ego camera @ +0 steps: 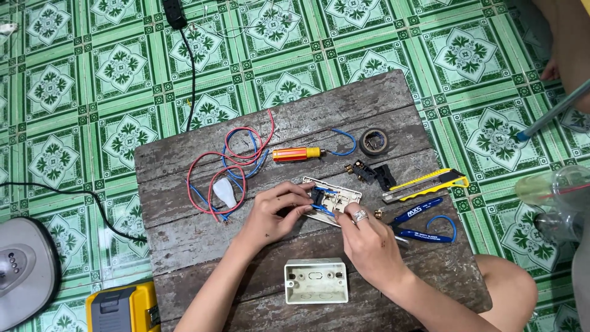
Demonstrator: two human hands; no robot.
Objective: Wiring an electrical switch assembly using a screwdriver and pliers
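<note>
A cream switch plate point(342, 198) lies on a weathered wooden board point(184, 160). My left hand point(273, 212) pinches a dark switch module with a blue wire at the plate's left side. My right hand point(369, 240), a ring on one finger, grips the blue wire at the plate's lower edge. Red and blue wires point(230, 163) coil to the left around a white bulb-like part point(224, 192). A cream wall box point(316, 280) sits near the board's front edge.
An orange-handled screwdriver point(297, 153), black tape roll point(373, 141), small black modules point(373, 174), yellow utility knife point(425, 183) and blue pliers point(421, 222) lie on the board. A fan base point(24, 270), yellow case point(121, 308) and black cable point(192, 61) rest on the green tiled floor.
</note>
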